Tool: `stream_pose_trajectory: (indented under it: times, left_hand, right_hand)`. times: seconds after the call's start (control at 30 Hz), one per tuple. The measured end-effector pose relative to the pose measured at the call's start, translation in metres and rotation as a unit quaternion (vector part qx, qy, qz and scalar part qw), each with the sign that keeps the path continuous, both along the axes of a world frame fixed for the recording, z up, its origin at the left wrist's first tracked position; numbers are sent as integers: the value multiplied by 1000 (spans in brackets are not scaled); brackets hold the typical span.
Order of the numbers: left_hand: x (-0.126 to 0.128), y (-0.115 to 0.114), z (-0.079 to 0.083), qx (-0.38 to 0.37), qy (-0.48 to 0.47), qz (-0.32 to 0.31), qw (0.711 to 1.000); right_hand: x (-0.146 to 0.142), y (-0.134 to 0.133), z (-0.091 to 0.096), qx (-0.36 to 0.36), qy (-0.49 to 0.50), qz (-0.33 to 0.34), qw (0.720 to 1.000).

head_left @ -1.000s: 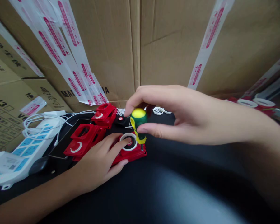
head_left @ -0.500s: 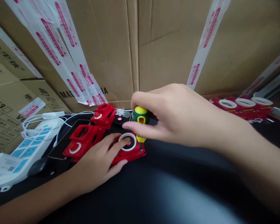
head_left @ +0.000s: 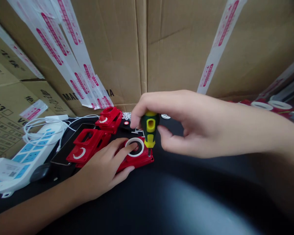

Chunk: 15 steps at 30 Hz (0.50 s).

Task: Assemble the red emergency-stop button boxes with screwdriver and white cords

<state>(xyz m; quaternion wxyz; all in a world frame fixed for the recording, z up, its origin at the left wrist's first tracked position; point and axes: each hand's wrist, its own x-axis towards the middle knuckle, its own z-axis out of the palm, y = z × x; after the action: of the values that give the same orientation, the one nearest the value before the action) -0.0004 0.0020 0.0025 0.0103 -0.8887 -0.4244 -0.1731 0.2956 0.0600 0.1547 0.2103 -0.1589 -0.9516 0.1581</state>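
Observation:
My right hand point(head_left: 166, 124) has its fingers and thumb around the green and yellow handle of a short screwdriver point(head_left: 150, 129). The screwdriver stands nearly upright, its tip at the right corner of a red plastic housing point(head_left: 139, 160) with a white ring point(head_left: 142, 150) on top. My left hand point(head_left: 107, 166) presses the housing against the black table, one finger inside the ring and the thumb along the near side. Left of that hand sit more red plastic parts point(head_left: 88, 142) with square cutouts and white arc marks, and another red part point(head_left: 109, 119) lies behind them.
A white power strip point(head_left: 31, 156) with a coiled white cable point(head_left: 42, 132) lies at the left, near a black tray point(head_left: 71, 145). White small pieces point(head_left: 126, 116) lie behind the housing. More red parts with white rings point(head_left: 280, 105) stand far right. Cardboard boxes point(head_left: 171, 49) wall the back.
My right thumb has swung from the front of the screwdriver handle round to its right side, uncovering the handle and shaft. My left hand stays on the housing. The view has shifted slightly.

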Motion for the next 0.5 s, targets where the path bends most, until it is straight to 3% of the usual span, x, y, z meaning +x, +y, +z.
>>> stream_pose_trajectory:
  times: [0.1,0.23,0.3,0.5]
  left_hand:
    - [0,0,2,7,7,-6,1000]
    - [0,0,3,30,15,-13,999]
    - [0,0,3,29,20,-12,999]
    - [2,0,6,27,22,-15,999]
  right_hand:
    - [-6,-2,-2,21,-19,-18,999]
    - [-16,-2,-7,129,-39,-160,978]
    - [-19,-1,-8,150,-53,-197,968]
    - [-13,-1,-5,28,-19,-68,997]
